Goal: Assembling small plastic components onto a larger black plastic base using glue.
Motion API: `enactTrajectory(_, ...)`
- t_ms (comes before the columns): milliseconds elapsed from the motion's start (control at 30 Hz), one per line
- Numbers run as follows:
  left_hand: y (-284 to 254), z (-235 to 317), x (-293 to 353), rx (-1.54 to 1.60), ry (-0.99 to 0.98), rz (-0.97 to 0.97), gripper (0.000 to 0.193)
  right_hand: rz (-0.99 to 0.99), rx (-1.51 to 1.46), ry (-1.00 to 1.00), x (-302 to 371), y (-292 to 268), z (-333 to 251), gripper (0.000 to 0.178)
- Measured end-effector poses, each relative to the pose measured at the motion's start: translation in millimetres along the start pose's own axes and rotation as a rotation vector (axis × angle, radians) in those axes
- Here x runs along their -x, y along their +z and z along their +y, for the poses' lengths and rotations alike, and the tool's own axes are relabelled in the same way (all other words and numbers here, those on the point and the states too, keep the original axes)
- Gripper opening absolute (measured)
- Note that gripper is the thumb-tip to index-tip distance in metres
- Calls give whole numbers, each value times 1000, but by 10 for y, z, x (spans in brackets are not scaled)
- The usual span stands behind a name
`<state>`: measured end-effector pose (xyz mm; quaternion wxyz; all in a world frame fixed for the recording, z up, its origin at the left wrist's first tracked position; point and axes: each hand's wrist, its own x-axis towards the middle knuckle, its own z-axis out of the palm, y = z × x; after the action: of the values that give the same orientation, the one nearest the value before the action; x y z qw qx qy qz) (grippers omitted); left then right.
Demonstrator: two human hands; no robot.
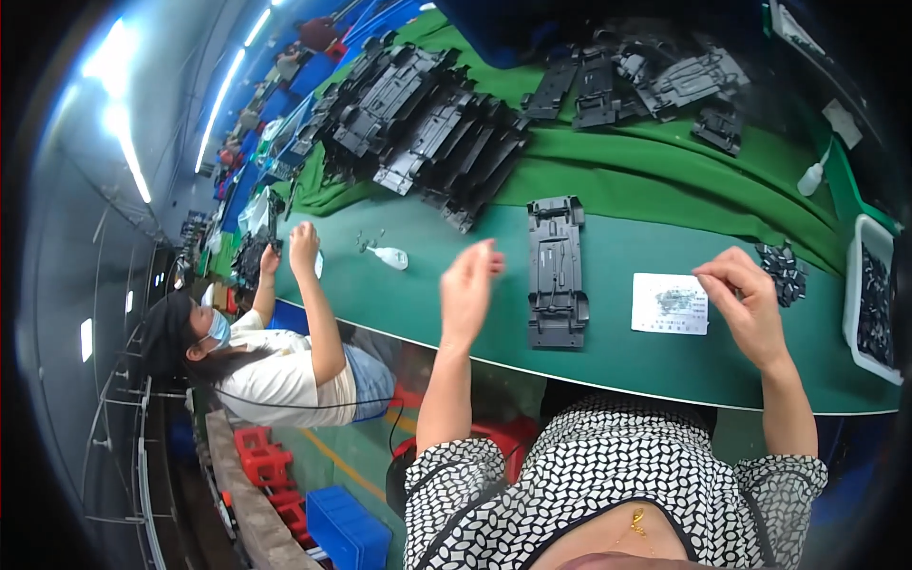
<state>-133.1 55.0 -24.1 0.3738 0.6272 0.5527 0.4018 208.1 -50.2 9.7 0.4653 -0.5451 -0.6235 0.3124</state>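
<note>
black chassis (556, 271): long, moulded relief, flat on green tabletop (608, 242), one end toward near edge | white card (643, 304): rectangular, grey-speckled, right of chassis, apart

The head-worn fisheye looks down, close, over the green table (610, 285).

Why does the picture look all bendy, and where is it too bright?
Head view: the fisheye lens curves the green table's front edge; head view: ceiling lights at upper left glare white; head view: corners go black, while the black model-car chassis shows fairly clearly.
</note>
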Motion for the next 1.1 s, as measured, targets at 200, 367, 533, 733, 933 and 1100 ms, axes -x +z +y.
enactTrajectory(200, -774, -715, -180, -402, 77, 900, 42, 53, -79, 66, 19, -44, 65, 9)
enactTrajectory(367, -1189, -1554, -621, -323, 60, 804, 58, 63, 47, -48, 62, -23, 62, 9)
enactTrajectory(533, -1389, -1167, -605, -516, 7, 659, 30, 92, 17, -50, 2, -165, 171, 12)
enactTrajectory(733, -791, -128, -319, 174, 166, 363, 35, 154, -129, -6, -51, -197, 291, 19)
enactTrajectory(933, 218, 743, 245, -48, 121, -264, 45, 199, -134, -15, 47, -244, 341, 17)
enactTrajectory(1100, 494, 859, 346, -530, 380, -461, 34, 207, -123, -32, 71, -214, 319, 16)
